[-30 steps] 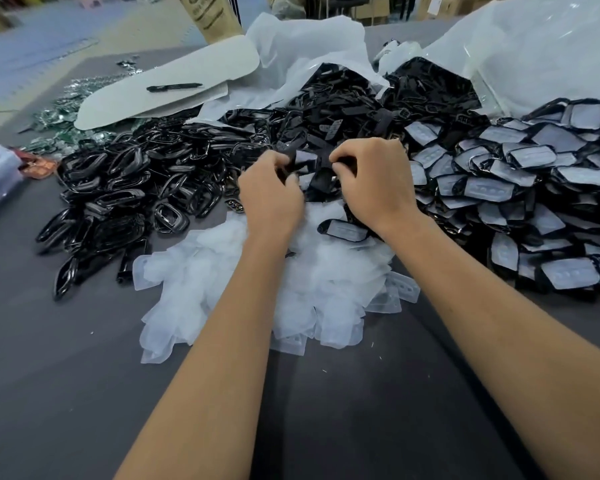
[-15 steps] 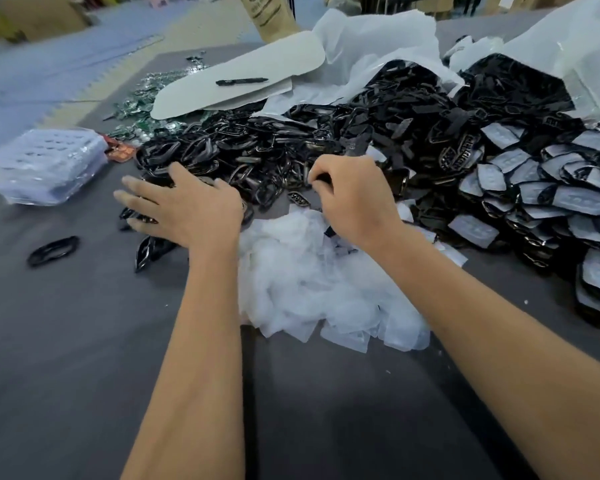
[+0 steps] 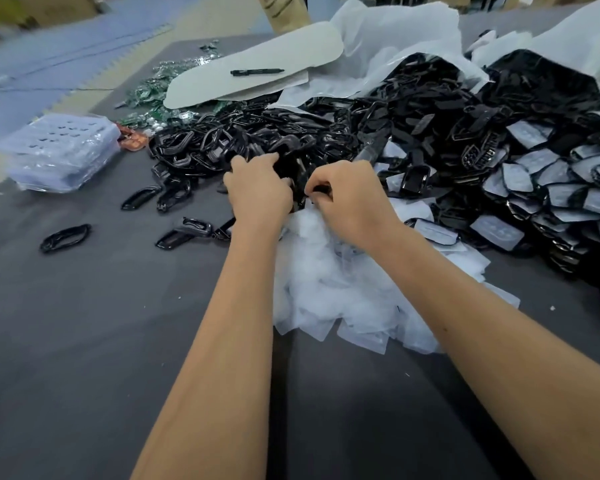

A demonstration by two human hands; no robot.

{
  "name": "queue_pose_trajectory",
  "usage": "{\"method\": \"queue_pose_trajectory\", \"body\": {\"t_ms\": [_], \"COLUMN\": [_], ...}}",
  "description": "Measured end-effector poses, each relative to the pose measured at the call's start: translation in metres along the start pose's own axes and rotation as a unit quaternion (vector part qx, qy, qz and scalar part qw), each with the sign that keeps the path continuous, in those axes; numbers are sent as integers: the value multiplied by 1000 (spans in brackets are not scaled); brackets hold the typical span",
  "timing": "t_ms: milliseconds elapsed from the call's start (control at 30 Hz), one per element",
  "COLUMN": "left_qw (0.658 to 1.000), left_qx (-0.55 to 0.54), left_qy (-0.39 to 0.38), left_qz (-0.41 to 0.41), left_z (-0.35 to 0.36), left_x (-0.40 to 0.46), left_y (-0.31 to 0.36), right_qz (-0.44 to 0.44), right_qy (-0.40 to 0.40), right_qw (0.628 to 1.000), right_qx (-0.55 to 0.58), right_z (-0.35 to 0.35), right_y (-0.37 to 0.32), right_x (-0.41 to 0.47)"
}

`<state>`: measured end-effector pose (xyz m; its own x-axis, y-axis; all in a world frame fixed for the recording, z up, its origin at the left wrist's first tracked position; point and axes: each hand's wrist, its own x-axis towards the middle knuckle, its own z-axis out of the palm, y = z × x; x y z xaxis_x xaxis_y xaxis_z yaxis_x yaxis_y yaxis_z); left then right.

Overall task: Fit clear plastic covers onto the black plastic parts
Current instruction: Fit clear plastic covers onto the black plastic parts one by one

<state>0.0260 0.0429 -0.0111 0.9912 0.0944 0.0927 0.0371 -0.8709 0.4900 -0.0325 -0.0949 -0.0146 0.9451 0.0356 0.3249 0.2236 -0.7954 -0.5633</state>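
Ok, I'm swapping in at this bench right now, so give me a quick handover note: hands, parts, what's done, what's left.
Left hand and right hand both grip a black part at the pile's near edge.
Clear covers lie heaped under the wrists.
Bare black parts are piled ahead and left, a few loose on the table.
Done: covered parts stacked at right.
Left: a large bare pile remains to cover.

**Counts on the bench**

Two hands, left [image 3: 260,192] and right [image 3: 352,199]. One pen [image 3: 257,71] on one white board [image 3: 253,76]. One stack of clear trays [image 3: 61,152]. One heap of clear covers [image 3: 343,289]. Black parts [image 3: 222,143] and covered parts [image 3: 551,188]: too many to count. About five loose black parts [image 3: 65,233] lie apart, left of the heaps
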Motion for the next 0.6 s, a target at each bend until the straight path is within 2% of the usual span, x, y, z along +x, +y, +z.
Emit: {"method": "queue_pose_trajectory", "body": {"t_ms": [300,467,600], "left_qw": [978,954,955], "left_qx": [-165,-250,-204], "left_qy": [0,88,128], "left_qz": [124,142,176], "left_z": [7,17,21], "left_x": [-5,-18,-28], "left_y": [42,53,63], "right_qz": [65,121,133], "right_qy": [53,116,142], "right_qw": [996,984,978], "right_qx": [33,57,77], "right_z": [-18,-36,-52], "right_y": [19,28,37], "right_x": [-1,-5,-11]}}
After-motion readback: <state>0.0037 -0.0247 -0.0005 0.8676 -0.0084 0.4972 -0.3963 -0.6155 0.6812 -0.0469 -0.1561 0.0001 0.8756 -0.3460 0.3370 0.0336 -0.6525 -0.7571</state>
